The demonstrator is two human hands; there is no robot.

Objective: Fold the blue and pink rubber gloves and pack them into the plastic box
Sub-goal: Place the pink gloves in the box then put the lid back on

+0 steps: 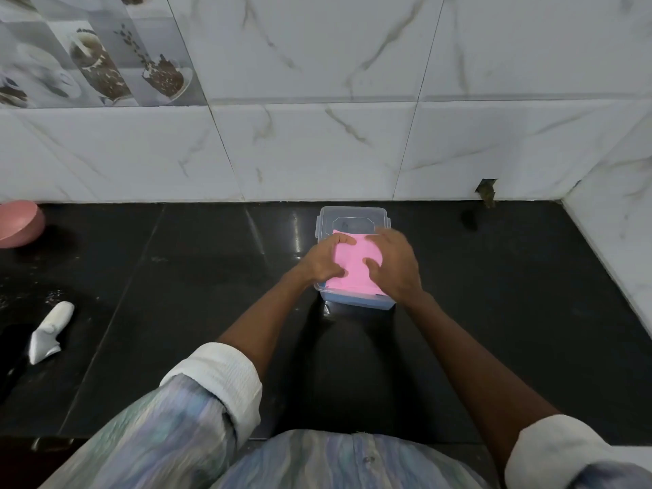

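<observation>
The box (pixel 352 220), a clear plastic container, stands on the black bench (pixel 494 312) near its rear edge, close to the tiled wall (pixel 317 135). The folded pink glove (pixel 356 262) lies at the top of the box, filling its near half. Blue shows through the near wall of the box beneath it, the blue glove (pixel 356 301). Both hands rest on the pink glove. The left hand (pixel 323 261) lies on its left edge, fingers curled down onto it. The right hand (pixel 395 264) covers its right side, fingers spread and flat, thumb on the pink surface. Neither hand pinches the glove. A pink bowl (pixel 19 224) sits at the left edge of the bench. A white object (pixel 49 333) lies near the front left.
</observation>
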